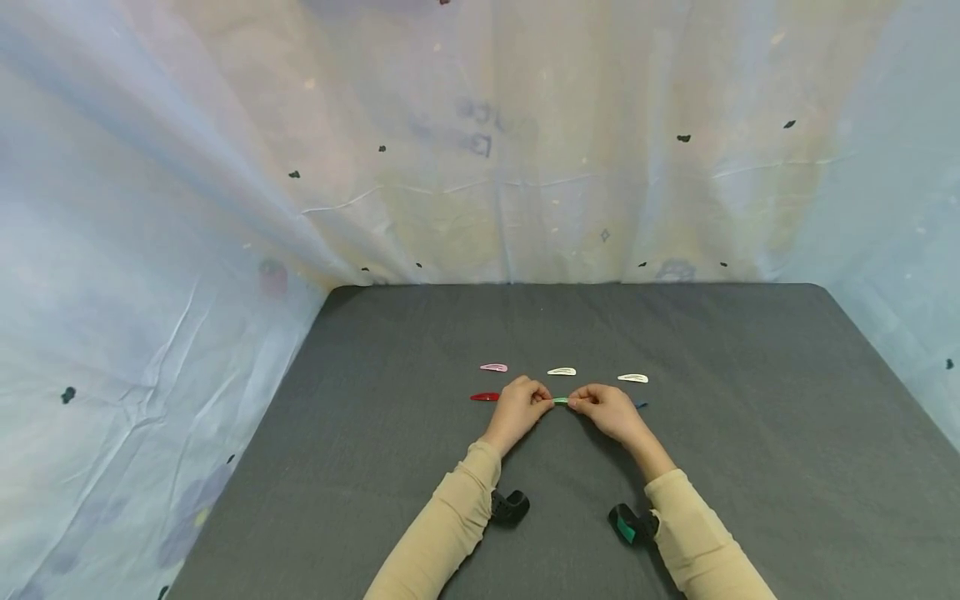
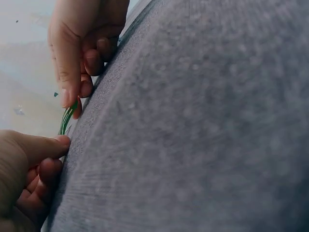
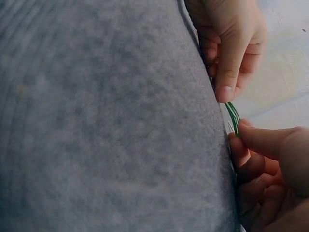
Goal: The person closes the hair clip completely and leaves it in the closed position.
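A green snap hair clip (image 1: 560, 401) is held between both hands just above the grey table. My left hand (image 1: 521, 408) pinches its left end between thumb and fingers. At the other end, my right hand (image 1: 606, 410) pinches it the same way. Both wrist views show the green hair clip (image 2: 68, 117) bowed between the fingertips, its ends covered by them. Beside the left hand lies a red hair clip (image 1: 484, 397). A blue hair clip (image 1: 641, 405) shows partly past the right hand, which hides the rest of it.
Behind the hands, a pink hair clip (image 1: 493, 367), a cream hair clip (image 1: 561, 372) and another cream clip (image 1: 633, 378) lie in a row on the grey table (image 1: 390, 467). Pale patterned sheeting (image 1: 525, 167) hangs at the table's back and sides.
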